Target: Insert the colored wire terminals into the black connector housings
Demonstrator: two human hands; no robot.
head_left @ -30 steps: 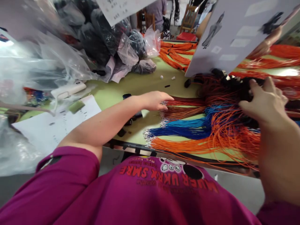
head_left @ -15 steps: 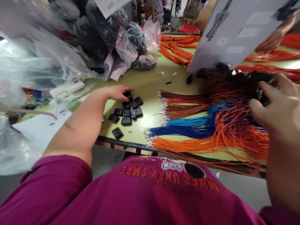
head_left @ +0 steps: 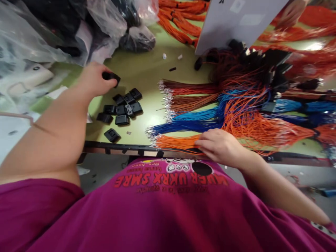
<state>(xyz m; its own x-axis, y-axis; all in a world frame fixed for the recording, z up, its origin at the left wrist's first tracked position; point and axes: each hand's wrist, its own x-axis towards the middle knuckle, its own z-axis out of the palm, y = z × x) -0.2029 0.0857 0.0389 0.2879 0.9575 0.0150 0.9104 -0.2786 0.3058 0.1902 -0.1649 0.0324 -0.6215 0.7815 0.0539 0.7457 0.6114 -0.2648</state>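
Observation:
Between the thumb and fingers of my left hand [head_left: 95,79] is a black plastic connector housing [head_left: 114,79], held just above the table behind a small pile of similar housings [head_left: 120,110]. One more housing [head_left: 112,135] lies apart, close to the front edge. My right hand [head_left: 220,146] is closed over the orange wires [head_left: 175,141], its fingertips curled down onto them; how many it grips is hidden. Behind these lie dark blue wires [head_left: 183,126], light blue wires [head_left: 196,114] and brown wires [head_left: 194,100], their metal-tipped ends pointing left.
Plastic bags [head_left: 105,24] of dark parts crowd the back left. A white board [head_left: 233,24] stands at the back, with orange wire bundles [head_left: 178,24] beside it. Black connectors [head_left: 273,63] lie on the wires' far end. Another person's hand [head_left: 291,14] shows behind the board.
My left hand has lifted a housing off the pile. My right hand has come from the black connectors at the right to the orange wires in front. The view has tilted down.

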